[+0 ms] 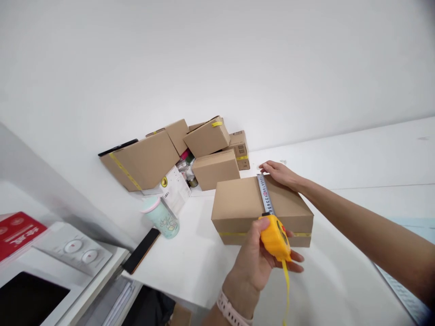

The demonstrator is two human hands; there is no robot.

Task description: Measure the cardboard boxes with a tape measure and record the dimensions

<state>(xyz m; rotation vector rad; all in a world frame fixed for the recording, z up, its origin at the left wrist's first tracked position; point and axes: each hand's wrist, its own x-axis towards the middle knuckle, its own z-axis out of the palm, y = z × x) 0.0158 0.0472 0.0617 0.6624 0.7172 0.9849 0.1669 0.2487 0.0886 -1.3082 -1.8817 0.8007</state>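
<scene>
Our left hand (253, 262) is clamping the yellow tape measure (274, 237), its blade (266, 197) crossing the cardboard box (234, 199) on the white table (193, 262). Our right hand (278, 173) is resting by the blade's tip; whether pinching, we cannot tell.

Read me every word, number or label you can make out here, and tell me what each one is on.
"2 3 4 5": the lower stretch of the tape measure blade; its other digits are too small to be sure.
Too blurred: white lettering on the red package.
Too small: print on the white sheet with a barcode, and on the back carton.
No other text is readable.
</scene>
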